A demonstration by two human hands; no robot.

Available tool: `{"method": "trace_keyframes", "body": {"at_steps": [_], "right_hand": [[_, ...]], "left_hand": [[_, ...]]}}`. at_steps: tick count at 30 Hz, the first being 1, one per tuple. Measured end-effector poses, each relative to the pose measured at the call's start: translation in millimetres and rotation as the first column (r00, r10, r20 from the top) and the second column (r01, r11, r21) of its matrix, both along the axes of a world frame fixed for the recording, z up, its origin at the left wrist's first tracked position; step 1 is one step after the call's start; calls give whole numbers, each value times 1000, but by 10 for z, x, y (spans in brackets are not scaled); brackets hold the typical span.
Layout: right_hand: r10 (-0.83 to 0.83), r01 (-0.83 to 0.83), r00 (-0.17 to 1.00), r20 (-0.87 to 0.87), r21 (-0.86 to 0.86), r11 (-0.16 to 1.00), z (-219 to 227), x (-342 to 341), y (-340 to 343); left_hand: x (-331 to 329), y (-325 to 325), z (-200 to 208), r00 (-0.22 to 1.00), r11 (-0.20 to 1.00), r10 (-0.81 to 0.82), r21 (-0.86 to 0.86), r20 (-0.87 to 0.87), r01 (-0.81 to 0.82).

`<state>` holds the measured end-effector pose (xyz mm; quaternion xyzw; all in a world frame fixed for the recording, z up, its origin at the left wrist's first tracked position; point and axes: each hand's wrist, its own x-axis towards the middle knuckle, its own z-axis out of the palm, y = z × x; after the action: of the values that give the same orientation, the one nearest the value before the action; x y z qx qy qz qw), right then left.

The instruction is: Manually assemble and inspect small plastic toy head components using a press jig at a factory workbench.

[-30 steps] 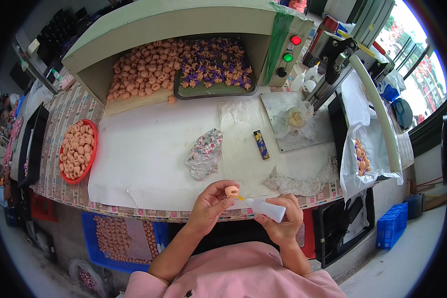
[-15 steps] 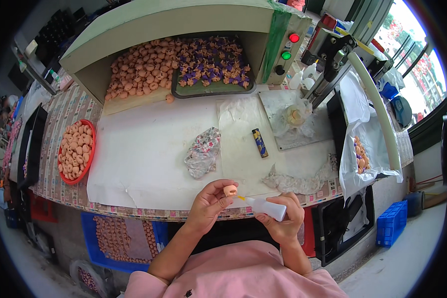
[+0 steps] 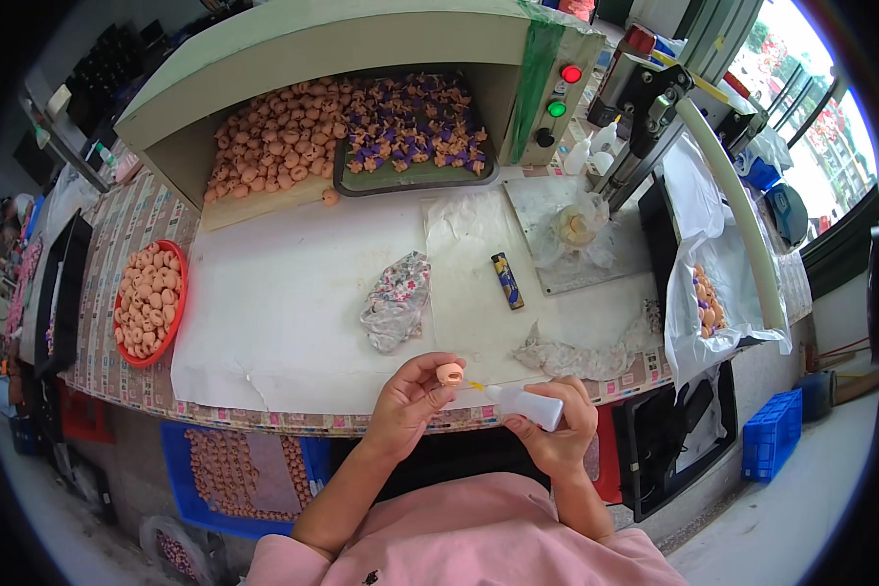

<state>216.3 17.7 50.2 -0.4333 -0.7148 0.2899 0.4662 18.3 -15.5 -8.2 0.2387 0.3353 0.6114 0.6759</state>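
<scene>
Between the thumb and fingers of my left hand (image 3: pixel 407 402) is a small peach-coloured hollow doll head (image 3: pixel 449 374), its dark opening turned outward. My right hand (image 3: pixel 568 430) is wrapped round a white squeeze bottle (image 3: pixel 531 406) held on its side. The bottle's thin yellow nozzle points left at the head, a small distance from it. Both hands are above the near edge of the table. Beyond them lie a crumpled floral cloth (image 3: pixel 397 301) and a dark blue and yellow lighter-shaped stick (image 3: pixel 507 281).
A red basket (image 3: pixel 182 293) of similar heads stands at the left. Under a box-like machine (image 3: pixel 322 44) are a heap of heads (image 3: pixel 273 137) and a black tray (image 3: pixel 410 183) of purple-and-peach pieces. A metal press (image 3: pixel 645 146) stands right, beside a lined box (image 3: pixel 689 337). Crumpled plastic (image 3: pixel 576 352) lies nearby.
The doll head and bottle have barely moved; the head sits very slightly further left. The whole view has shifted a little. Both hands keep their hold.
</scene>
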Motion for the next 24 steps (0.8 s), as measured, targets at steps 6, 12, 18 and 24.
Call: {"method": "trace_keyframes", "body": {"at_steps": [6,12,18,24], "right_hand": [[-15,17,998,-56,38,999,-97,0,43],[-34,33,999,-9,-149,988,-204,-377,302],[111,-113,979,171,4,994,-233,-851,687],[252,-281,920,301,58,958,-21,-1012,1073]], "left_hand": [[-65,-14,50,1000,1000,-8,-28,20,8],[-161,-74,130,993,997,-9,-75,114,17],[-340,-151,222,985,998,14,-65,170,-3],[-735,-141,184,982,994,109,-18,154,-108]]}}
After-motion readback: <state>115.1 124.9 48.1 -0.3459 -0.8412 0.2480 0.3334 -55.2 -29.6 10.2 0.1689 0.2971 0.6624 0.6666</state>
